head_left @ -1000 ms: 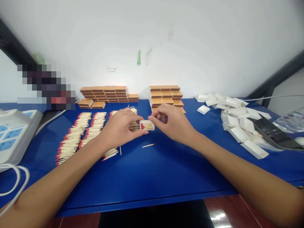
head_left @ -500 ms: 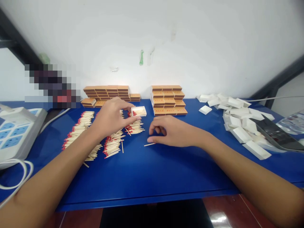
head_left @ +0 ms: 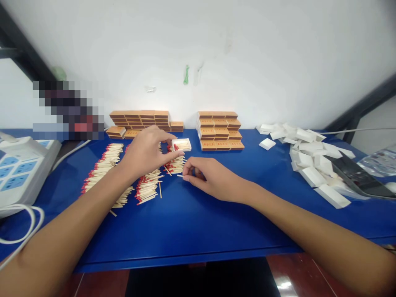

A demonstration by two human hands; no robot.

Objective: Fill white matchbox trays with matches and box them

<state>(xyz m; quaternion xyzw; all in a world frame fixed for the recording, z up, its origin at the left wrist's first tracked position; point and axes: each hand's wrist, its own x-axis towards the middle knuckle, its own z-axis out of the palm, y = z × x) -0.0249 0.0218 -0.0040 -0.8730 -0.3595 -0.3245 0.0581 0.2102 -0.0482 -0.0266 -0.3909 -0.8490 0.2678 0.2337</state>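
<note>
Between the thumb and fingers of my left hand is a small white matchbox tray, tilted, with some red-headed matches in it. My right hand pinches a single match, whose pale end sticks out to the left of the fingertips; its other end is hidden. Beneath and beside my left hand lie loose matches in rows: a long row at the left, a middle pile, and a smaller pile just below the tray.
Stacked matchboxes stand by the wall, one group at left and a stepped group at centre. White trays heap up at right beside a dark phone. A power strip with a white cable occupies the left of the blue table.
My right hand has moved left, toward the smaller match pile, lifting the match that lay on the table at its fingertips. My left hand and the tray have stayed nearly still.
</note>
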